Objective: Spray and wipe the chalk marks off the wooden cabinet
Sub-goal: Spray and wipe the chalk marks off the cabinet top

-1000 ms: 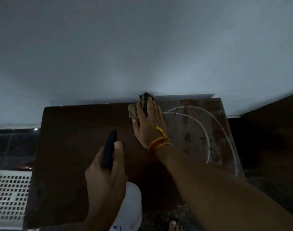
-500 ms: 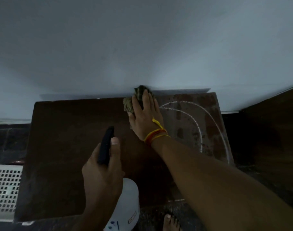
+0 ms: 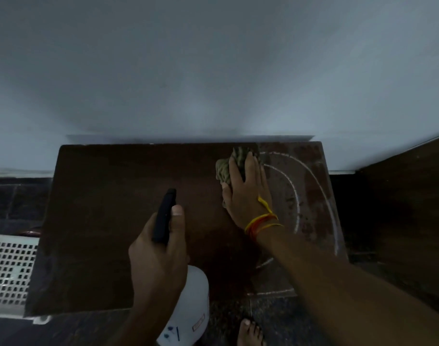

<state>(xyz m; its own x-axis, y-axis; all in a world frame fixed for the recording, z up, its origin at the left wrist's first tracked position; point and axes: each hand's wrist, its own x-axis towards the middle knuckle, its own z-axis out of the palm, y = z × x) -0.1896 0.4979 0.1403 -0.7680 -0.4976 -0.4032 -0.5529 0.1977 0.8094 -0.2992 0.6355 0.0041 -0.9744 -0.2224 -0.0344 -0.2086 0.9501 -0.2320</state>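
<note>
The dark wooden cabinet top [image 3: 108,221] lies below me against a pale wall. Curved white chalk marks [image 3: 297,196] arc over its right part. My right hand [image 3: 246,193] presses a crumpled greenish cloth [image 3: 224,168] flat onto the wood near the back edge, just left of the chalk arcs, fingers straight; orange threads circle the wrist. My left hand [image 3: 161,260] grips a white spray bottle [image 3: 191,305] with a black nozzle head [image 3: 164,216], held over the cabinet's front middle.
A white perforated plastic basket [image 3: 6,270] stands at the left of the cabinet. Dark wooden furniture [image 3: 408,221] is close on the right. My bare toes [image 3: 251,333] show on the dark floor by the front edge.
My right hand stays on the cloth near the back edge, beside the chalk arcs. The view has shifted, so the cabinet sits a little lower and leftward. The left hand keeps the bottle.
</note>
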